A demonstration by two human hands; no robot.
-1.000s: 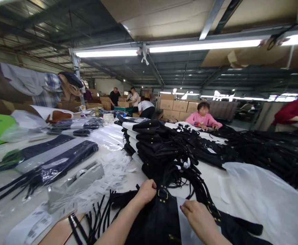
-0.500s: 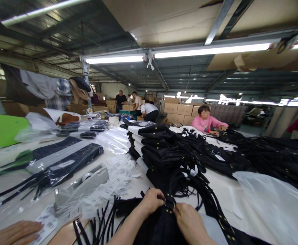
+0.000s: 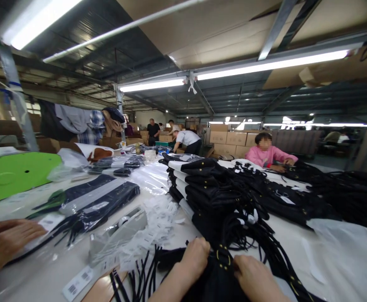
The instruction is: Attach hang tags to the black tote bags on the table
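In front of me lies a black apron (image 3: 213, 281) with brass rivets and a black strap buckle (image 3: 223, 256). Closed at the left of the buckle, my left hand (image 3: 194, 260) grips the apron's black cloth. My right hand (image 3: 254, 272), also closed, holds the apron just right of the buckle; its fingertips are partly hidden. Beyond my hands rises a stack of folded black aprons (image 3: 202, 180), with loose black straps (image 3: 271, 239) trailing down its right side.
A co-worker's hand (image 3: 16, 239) rests by a white label at left. Nearby are a grey tape dispenser (image 3: 130, 228), white tags (image 3: 158, 222), bagged aprons (image 3: 108, 201) and a green machine cover (image 3: 16, 174). A person in pink (image 3: 267, 153) works across the table; clear plastic (image 3: 350, 247) lies right.
The view has swung left, so things sit farther right. My hands remain at the buckle, with the left now more fist-like. The co-worker's hand at left has moved up to a label.
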